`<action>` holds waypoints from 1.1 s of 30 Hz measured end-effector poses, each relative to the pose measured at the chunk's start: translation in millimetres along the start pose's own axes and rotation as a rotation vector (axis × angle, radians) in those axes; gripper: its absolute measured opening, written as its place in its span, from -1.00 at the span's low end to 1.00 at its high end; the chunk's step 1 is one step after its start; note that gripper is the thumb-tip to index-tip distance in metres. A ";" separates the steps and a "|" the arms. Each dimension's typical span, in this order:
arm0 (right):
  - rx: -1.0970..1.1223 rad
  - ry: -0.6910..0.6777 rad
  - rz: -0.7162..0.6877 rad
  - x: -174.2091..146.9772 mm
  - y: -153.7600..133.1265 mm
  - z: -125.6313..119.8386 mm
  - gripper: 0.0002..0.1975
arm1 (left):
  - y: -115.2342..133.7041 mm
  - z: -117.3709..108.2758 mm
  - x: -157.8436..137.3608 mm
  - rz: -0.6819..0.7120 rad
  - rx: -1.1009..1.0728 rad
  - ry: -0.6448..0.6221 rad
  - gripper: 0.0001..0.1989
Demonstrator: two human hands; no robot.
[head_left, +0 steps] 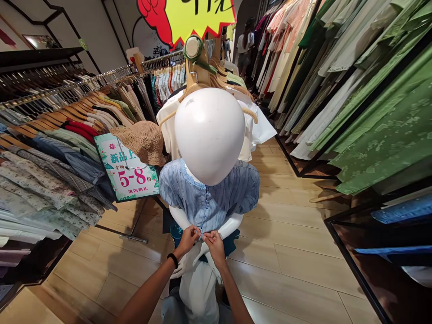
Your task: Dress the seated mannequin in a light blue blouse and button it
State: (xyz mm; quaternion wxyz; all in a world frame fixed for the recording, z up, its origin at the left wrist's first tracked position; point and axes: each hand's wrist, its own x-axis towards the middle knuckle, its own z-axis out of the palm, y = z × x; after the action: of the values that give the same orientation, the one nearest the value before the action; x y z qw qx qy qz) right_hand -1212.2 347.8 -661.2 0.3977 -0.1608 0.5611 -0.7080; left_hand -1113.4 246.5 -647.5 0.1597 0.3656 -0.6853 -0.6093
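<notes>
In front of me stands a white mannequin (211,130) with a smooth head, dressed in a light blue short-sleeved blouse (219,202). A row of small buttons runs down the blouse's front. My left hand (189,238), with a dark band on its wrist, pinches the blouse near its lower front. Close beside it, my right hand (213,243) pinches the fabric on the other side of the opening. Whatever button lies between the fingertips is too small to make out. White trousers (199,290) cover the mannequin's legs below my hands.
Clothes racks (64,117) line the left, with a discount sign (128,171) and a brown knitted hat (145,139). Hanging green garments (388,121) fill the right. A yellow price sign (199,18) hangs above the mannequin. Another person (245,47) stands far back. Wooden floor (286,261) lies around.
</notes>
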 end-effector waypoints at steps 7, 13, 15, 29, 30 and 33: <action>0.023 0.048 0.023 0.6 3.6 0.5 -0.46 | 6.4 5.9 -9.2 0.083 0.145 0.183 -0.80; 0.041 0.088 0.024 1.0 7.5 -0.2 -0.45 | 7.6 17.5 -17.1 0.101 0.189 0.196 -0.69; 0.040 0.100 0.023 1.0 7.7 -0.9 -0.45 | 6.0 20.2 -18.4 0.097 0.185 0.197 -0.66; -0.035 0.059 0.003 2.6 11.5 -1.1 -0.44 | 5.4 3.4 -8.9 0.144 0.318 -0.004 -0.70; -0.038 0.057 0.001 2.9 11.7 -1.4 -0.44 | 7.5 1.2 -8.9 0.161 0.340 -0.033 -0.70; -0.046 0.051 -0.001 3.6 12.4 -2.7 -0.43 | 14.7 -4.8 -9.1 0.194 0.393 -0.106 -0.73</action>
State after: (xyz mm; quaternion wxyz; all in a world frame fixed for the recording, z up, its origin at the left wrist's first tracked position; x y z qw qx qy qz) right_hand -1211.5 346.2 -674.3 0.3792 -0.1519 0.5869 -0.6990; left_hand -1108.5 249.2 -630.5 0.1069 0.2896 -0.8302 -0.4642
